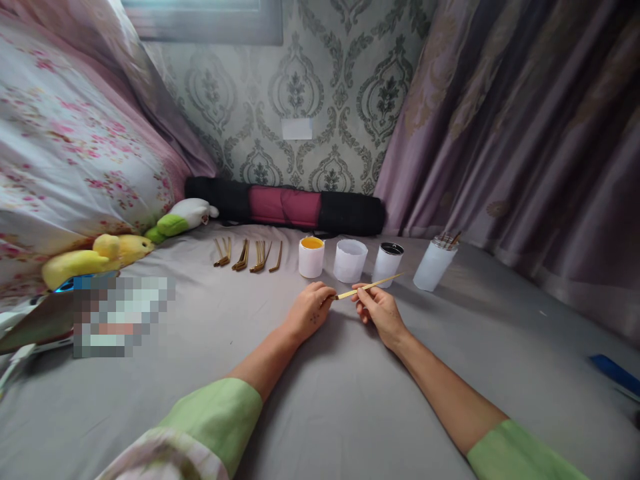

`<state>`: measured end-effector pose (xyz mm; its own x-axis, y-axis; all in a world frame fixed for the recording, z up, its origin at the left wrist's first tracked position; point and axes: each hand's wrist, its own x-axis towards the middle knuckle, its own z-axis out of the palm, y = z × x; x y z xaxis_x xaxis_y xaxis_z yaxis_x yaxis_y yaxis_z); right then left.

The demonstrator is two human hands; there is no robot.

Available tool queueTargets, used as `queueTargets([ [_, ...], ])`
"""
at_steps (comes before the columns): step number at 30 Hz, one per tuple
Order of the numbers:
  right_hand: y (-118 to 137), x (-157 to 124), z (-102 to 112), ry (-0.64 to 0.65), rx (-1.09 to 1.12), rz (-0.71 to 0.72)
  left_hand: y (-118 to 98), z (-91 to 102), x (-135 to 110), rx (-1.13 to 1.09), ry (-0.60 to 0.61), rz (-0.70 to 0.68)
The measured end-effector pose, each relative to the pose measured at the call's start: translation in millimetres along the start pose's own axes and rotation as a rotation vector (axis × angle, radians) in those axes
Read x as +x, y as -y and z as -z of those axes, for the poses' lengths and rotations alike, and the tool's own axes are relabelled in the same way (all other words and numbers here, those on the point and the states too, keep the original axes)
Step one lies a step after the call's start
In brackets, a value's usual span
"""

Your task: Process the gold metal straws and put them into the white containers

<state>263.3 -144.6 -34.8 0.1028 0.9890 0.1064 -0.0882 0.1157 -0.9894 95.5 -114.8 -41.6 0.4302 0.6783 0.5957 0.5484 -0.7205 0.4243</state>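
Note:
Both my hands hold one thin yellow stick [373, 285] just above the grey sheet. My left hand [310, 311] pinches its near end, fingers closed. My right hand [380, 310] grips it a little further along, and the far tip points toward the cups. Behind the hands stands a row of cups: a white cup with yellow inside [311, 257], a plain white cup [350, 261], a cup with a dark rim [387, 264], and a frosted cup holding several brown sticks [434, 265]. Several bent golden sticks [249, 256] lie in small groups to the left of the cups.
A black and maroon roll [285, 205] lies against the patterned wall. Yellow [95, 257] and green-white [183, 219] plush toys rest by the floral bedding at left. Purple curtains [525, 147] hang at right. A blue object [615, 373] lies at the right edge.

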Motion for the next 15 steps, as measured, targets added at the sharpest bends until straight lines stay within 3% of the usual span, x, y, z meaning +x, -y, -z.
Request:
queueTargets([
  [8,-0.9,2.6,1.7,-0.08,0.018,-0.038,0.5,-3.4,2.1,-0.297,-0.048,0.234],
  [15,-3.1,3.8,3.7,-0.107,0.015,-0.027,-2.3,-3.9,5.4,-0.637,-0.002,0.489],
])
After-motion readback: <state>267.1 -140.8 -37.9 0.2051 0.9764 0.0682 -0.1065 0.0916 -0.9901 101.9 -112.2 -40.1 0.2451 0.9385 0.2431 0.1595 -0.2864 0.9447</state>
